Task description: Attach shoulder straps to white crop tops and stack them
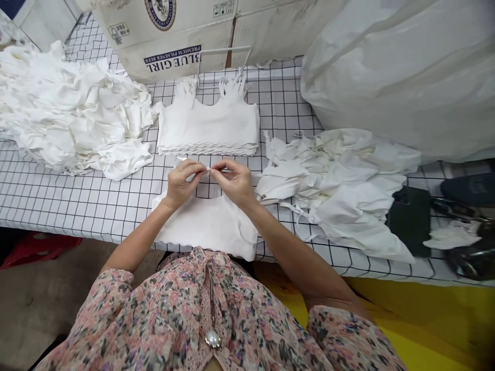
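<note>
A small white sleeveless garment [209,226] lies flat on the gridded table cover [58,201] right in front of me. My left hand [183,183] and my right hand [235,181] meet just above its neckline, fingertips pinched together on a thin white strap with a tiny shiny piece between them. Both hands are closed in a pinch. Behind them sits a neat stack of the same white garments [209,126], straps pointing away from me.
A loose heap of white garments [73,118] fills the left. More crumpled white pieces [340,185] lie at the right, beside a dark case [410,219] and scissors [464,211]. Cardboard boxes [170,36] and a big white bag [402,72] stand behind.
</note>
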### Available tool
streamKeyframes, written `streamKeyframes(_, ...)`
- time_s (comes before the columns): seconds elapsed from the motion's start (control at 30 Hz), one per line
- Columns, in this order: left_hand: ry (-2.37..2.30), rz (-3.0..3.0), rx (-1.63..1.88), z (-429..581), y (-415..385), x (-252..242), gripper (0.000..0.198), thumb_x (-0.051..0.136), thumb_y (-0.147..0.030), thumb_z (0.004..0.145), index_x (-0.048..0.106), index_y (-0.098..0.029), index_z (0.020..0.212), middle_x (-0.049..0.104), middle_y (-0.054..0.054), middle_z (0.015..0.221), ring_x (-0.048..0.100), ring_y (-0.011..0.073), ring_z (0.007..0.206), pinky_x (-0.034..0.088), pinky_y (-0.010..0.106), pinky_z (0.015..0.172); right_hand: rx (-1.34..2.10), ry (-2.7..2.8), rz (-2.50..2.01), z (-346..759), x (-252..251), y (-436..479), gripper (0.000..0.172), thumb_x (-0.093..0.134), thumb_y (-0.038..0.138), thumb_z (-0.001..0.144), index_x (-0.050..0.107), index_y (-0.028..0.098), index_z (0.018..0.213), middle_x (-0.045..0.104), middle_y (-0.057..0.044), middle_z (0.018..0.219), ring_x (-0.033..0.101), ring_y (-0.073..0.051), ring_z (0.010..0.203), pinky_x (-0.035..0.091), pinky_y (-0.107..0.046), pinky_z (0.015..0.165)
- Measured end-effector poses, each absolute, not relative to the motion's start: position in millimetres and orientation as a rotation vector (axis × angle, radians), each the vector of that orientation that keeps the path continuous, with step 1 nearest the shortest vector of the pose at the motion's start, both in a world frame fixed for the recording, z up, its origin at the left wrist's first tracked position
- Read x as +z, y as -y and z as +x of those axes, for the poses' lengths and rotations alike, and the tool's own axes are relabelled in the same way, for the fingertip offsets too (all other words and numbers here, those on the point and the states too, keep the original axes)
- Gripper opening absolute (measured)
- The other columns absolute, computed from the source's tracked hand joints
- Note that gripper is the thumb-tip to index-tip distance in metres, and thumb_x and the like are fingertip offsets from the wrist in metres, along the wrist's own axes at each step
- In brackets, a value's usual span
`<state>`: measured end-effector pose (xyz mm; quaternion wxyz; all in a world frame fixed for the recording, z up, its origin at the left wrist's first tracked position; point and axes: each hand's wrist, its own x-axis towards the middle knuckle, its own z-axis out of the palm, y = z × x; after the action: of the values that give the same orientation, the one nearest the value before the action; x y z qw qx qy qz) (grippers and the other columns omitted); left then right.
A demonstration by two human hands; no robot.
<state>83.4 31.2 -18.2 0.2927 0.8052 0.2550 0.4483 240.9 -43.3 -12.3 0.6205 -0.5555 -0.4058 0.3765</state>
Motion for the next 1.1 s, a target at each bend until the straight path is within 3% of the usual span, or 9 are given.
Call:
streamKeyframes(0.17,-0.706,1.936,1.143,88,-25,-16,0.016,0.073,-0.030,0.099,0.079,-0.021,0.087,0.077,0.004,0.088,0.072,0.0152,0.083,0.061,0.029,0.076,1.116,0.687,-1.106,239,-14,41,0.028,0.086,0.043,0.071,0.068,0.022,0.074,0.065,0.002,0.073,0.063,-0.013,0.071,0.056,-0.031,0.077)
streamKeyframes(0.4,-0.755,1.253,0.862,89,-28,-8,0.040,0.098,-0.049,0.073,0.079,-0.016,0.084,0.076,0.001,0.080,0.072,0.0125,0.071,0.066,0.030,0.074,1.184,0.851,-1.157,255,1,40,0.041,0.089,0.055,0.075,0.067,0.021,0.079,0.065,0.001,0.075,0.060,-0.012,0.071,0.052,-0.027,0.071)
streamKeyframes(0.57,-0.806,1.149,0.877,92,-26,2,0.043,0.104,-0.049,0.063,0.082,-0.017,0.082,0.077,0.002,0.080,0.074,0.0121,0.072,0.066,0.027,0.072,1.148,0.917,-1.292,253,6,45,0.053,0.096,0.063,0.064,0.070,0.020,0.083,0.069,-0.001,0.082,0.063,-0.015,0.080,0.054,-0.029,0.073)
streamKeyframes(0.73,-0.753,1.103,0.816,94,-23,8,0.042,0.104,-0.049,0.064,0.083,-0.017,0.081,0.077,0.002,0.077,0.074,0.0121,0.069,0.067,0.028,0.074,1.164,0.863,-1.246,252,5,50,0.049,0.089,0.065,0.074,0.070,0.021,0.084,0.072,-0.002,0.081,0.068,-0.017,0.082,0.058,-0.034,0.085)
streamKeyframes(0.93,-0.782,1.092,0.765,92,-22,7,0.045,0.105,-0.048,0.061,0.082,-0.016,0.082,0.078,0.002,0.083,0.074,0.0112,0.069,0.065,0.026,0.070,1.420,0.720,-1.118,262,13,52,0.044,0.093,0.055,0.070,0.068,0.020,0.079,0.055,0.004,0.060,0.053,-0.010,0.060,0.053,-0.029,0.068)
streamKeyframes(1.03,-0.778,1.073,0.744,93,-21,7,0.045,0.105,-0.048,0.061,0.082,-0.016,0.083,0.078,0.002,0.083,0.073,0.0103,0.068,0.064,0.025,0.069,1.539,0.646,-1.090,263,14,54,0.046,0.094,0.054,0.069,0.065,0.021,0.081,0.045,0.008,0.058,0.040,-0.007,0.053,0.059,-0.033,0.069)
streamKeyframes(1.1,-0.777,1.040,0.727,94,-22,8,0.044,0.105,-0.046,0.060,0.081,-0.016,0.082,0.077,0.001,0.080,0.072,0.0093,0.066,0.064,0.024,0.069,1.446,0.714,-1.129,261,11,57,0.046,0.093,0.054,0.071,0.065,0.022,0.088,0.049,0.007,0.063,0.041,-0.008,0.054,0.060,-0.034,0.068)
